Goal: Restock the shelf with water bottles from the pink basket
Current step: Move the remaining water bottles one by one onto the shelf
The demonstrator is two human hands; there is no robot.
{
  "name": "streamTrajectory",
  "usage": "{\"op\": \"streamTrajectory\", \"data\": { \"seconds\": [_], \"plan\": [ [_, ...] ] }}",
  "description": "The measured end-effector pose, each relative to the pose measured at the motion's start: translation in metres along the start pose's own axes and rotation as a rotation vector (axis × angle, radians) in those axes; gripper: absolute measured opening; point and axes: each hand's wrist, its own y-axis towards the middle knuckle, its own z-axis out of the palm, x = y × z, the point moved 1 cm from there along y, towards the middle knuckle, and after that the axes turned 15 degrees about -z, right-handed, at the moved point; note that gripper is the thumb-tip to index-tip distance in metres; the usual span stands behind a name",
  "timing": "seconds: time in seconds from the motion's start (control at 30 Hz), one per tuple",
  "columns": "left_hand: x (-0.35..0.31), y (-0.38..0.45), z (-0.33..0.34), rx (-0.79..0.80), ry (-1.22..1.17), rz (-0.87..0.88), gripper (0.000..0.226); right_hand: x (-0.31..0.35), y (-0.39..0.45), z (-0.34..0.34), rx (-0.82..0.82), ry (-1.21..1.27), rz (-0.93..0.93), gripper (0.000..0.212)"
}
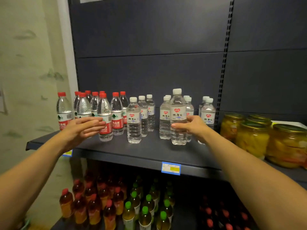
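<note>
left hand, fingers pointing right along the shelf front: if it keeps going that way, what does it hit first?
Most likely the front red-capped bottle: the left hand has its straight fingertips already overlapping that bottle's red label. Depth is unclear, so it may pass just in front of it.

price tag (171, 168): print too small | rightmost jar (289, 145): cut by edge | right fingers: hidden behind bottle (178, 117)

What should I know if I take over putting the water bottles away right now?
Right hand grips a white-capped water bottle at the front of the shelf. Left hand is open, holding nothing, in front of the red-capped bottles.
Done: rows of red-capped and white-capped bottles already stand on the shelf.
Left: let go of this bottle and fetch more. The pink basket is out of view, so I cannot tell how many remain.
</note>
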Motion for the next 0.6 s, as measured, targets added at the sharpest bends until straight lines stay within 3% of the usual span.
{"op": "streamTrajectory", "data": {
  "seconds": [0.2, 0.27, 0.37, 0.47, 0.53, 0.6],
  "plan": [
    [0.015, -0.03, -0.021, -0.055, 0.043, -0.019, 0.049, -0.007, 0.012, 0.002, -0.063, -0.015, -0.01, 0.106],
    [0.019, -0.042, -0.02, -0.068, 0.056, -0.023, 0.062, -0.007, 0.019, 0.012, -0.072, -0.034, -0.017, 0.109],
    [0.027, -0.061, -0.022, -0.088, 0.068, -0.017, 0.107, -0.012, 0.029, 0.03, -0.066, -0.006, -0.034, 0.103],
    [0.034, -0.075, -0.025, -0.084, 0.035, -0.012, 0.099, -0.021, 0.039, 0.043, -0.046, 0.001, -0.012, 0.085],
    [0.039, -0.081, -0.031, -0.077, 0.02, -0.023, 0.094, -0.028, 0.042, 0.048, -0.049, -0.006, 0.01, 0.093],
    [0.042, -0.086, -0.037, -0.084, 0.026, -0.043, 0.094, -0.036, 0.043, 0.053, -0.045, 0.007, 0.024, 0.118]
  ]
}}
